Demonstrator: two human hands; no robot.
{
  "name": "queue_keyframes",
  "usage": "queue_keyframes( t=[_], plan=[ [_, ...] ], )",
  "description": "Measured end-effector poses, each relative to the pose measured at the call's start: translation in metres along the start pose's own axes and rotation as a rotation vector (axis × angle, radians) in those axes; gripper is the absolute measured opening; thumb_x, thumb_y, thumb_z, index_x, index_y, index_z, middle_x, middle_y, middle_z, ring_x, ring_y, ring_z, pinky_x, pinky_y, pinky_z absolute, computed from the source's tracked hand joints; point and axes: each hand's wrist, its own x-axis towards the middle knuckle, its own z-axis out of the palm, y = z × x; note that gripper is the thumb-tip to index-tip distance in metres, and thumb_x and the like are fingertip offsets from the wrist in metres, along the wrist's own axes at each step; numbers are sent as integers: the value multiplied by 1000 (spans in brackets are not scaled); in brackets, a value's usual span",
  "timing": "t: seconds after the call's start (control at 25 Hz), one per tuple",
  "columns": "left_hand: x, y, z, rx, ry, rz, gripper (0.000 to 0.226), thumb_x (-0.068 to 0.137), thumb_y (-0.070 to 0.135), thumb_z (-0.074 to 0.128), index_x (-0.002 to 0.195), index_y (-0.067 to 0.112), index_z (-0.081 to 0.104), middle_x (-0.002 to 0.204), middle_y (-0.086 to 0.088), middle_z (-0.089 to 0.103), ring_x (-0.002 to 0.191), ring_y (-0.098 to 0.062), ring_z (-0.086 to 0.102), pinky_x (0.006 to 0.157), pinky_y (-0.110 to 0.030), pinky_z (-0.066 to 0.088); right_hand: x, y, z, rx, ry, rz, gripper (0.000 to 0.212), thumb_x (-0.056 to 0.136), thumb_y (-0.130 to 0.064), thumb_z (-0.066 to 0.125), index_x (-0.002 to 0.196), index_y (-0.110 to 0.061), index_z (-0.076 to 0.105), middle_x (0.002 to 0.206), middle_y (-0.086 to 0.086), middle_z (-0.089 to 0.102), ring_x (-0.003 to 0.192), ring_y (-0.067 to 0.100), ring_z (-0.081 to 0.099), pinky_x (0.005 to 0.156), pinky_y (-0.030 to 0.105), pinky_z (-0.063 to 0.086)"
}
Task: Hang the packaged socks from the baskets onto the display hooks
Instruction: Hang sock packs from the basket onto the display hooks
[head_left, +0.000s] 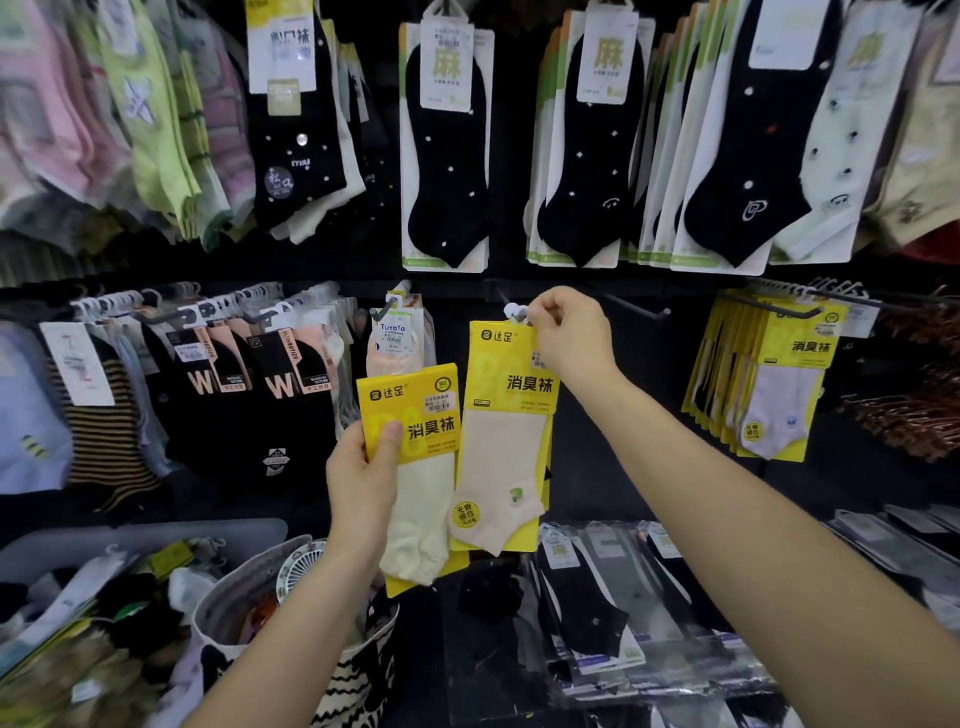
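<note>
The right hand (566, 332) is raised to the black display wall. Its fingers pinch the white plastic hanger tab (516, 312) on top of a yellow cardboard pack with a beige ankle sock (506, 447); whether the tab sits on a hook cannot be told. Lower and just to the left, the left hand (363, 470) grips a yellow cardboard pack with a cream ankle sock (415, 483), thumb across its front. The two packs overlap at their edges. A bare black wire hook (644, 307) juts out right of the raised hand, and a row of similar yellow packs (779, 374) hangs further right. Below the left forearm stands a fabric basket with black-and-white zigzags (358, 680).
</note>
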Motion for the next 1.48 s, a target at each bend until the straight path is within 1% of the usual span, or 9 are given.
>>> queue_keyframes(
  t=[0.2, 0.28, 0.4, 0.52, 0.6, 0.72, 0.88, 1.24, 1.48],
  plan=[
    [0, 2, -5, 41, -28, 54, 15, 92, 23, 56, 78, 24, 60, 80, 0, 65, 76, -13, 59, 66, -25, 48, 4, -3, 3, -94, -58, -2, 16, 93, -23, 51, 81, -22, 61, 82, -4, 64, 79, 23, 63, 78, 47, 54],
    [-4, 5, 0, 40, -70, 51, 13, 92, 23, 56, 80, 24, 62, 79, 5, 67, 74, -9, 63, 62, -18, 49, 2, -1, 0, -124, 24, -39, 15, 91, -22, 54, 79, -24, 62, 83, -8, 60, 89, 22, 61, 86, 47, 50],
    [-11, 9, 13, 34, -133, 40, 17, 92, 23, 57, 77, 22, 64, 79, 2, 71, 75, -14, 67, 65, -26, 54, -21, 11, -5, 24, 160, -128, 11, 90, -27, 56, 80, -25, 61, 85, -9, 59, 90, 14, 58, 85, 38, 49],
    [-15, 14, 31, 34, -185, 38, 15, 92, 22, 56, 80, 20, 65, 80, 2, 71, 77, -15, 67, 67, -26, 55, -58, 31, -2, 281, -99, -87, 5, 85, -29, 64, 81, -28, 63, 84, -9, 67, 81, 6, 63, 75, 25, 52],
    [-16, 19, 45, 27, -238, 18, 12, 92, 21, 56, 90, 13, 65, 90, -7, 72, 85, -21, 68, 75, -33, 56, -72, 44, 2, 339, -222, 3, 3, 85, -23, 65, 84, -25, 65, 85, -7, 71, 83, 9, 68, 75, 26, 55],
    [-18, 25, 62, 28, -297, -19, 5, 91, 17, 57, 96, 16, 59, 99, -9, 68, 94, -23, 65, 83, -39, 53, -61, 50, -4, 406, -94, 125, 13, 90, -18, 60, 78, -22, 64, 84, -2, 72, 75, 9, 67, 64, 19, 55],
    [-21, 16, 61, 94, -325, -45, 32, 91, 13, 57, 123, 10, 54, 113, -4, 61, 102, -11, 58, 85, -22, 48, -33, 47, -11, 304, 0, 162, 20, 93, -22, 55, 85, -6, 64, 95, 21, 69, 80, 29, 66, 76, 46, 54],
    [-23, -7, 46, 134, -299, -86, 37, 91, 11, 56, 127, 10, 49, 111, -1, 59, 88, 1, 56, 62, -2, 44, -18, 47, 14, 148, -13, 174, 21, 92, -27, 55, 73, -20, 58, 83, 5, 69, 75, 19, 64, 66, 32, 51],
    [-49, -30, 34, 203, -294, -153, 37, 91, 12, 57, 127, 11, 51, 110, 3, 55, 84, 5, 54, 62, 1, 42, -28, 61, 10, 143, 12, 205, 22, 91, -33, 58, 102, -14, 60, 86, -6, 61, 79, 10, 59, 70, 26, 49]
  ],
)
